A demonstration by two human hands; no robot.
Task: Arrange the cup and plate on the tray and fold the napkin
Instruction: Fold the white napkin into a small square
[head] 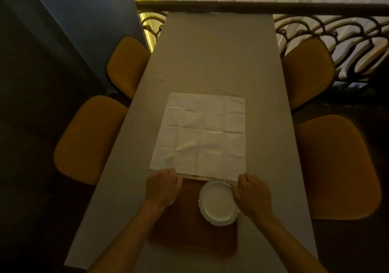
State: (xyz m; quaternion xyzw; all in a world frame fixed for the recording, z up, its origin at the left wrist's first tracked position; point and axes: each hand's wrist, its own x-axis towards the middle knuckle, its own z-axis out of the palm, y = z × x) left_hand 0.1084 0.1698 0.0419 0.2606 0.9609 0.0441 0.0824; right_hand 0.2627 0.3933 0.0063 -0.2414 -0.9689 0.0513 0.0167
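A white napkin [202,133] lies spread flat on the table, creased into squares, its near edge overlapping the far rim of a brown wooden tray [189,237]. A white plate [219,204] with a fluted rim sits on the tray's right half. My left hand [163,186] is curled knuckles-up at the napkin's near left edge, fingertips on the cloth. My right hand [251,193] is curled the same way at the near right corner, beside the plate. A small white edge [172,202] shows under my left hand; I cannot tell whether it is the cup.
The long grey table [216,62] runs away from me. Two mustard-yellow chairs stand on the left [90,140] and two on the right [336,167]. A dark ornate railing [315,9] with white curtains behind closes the far end.
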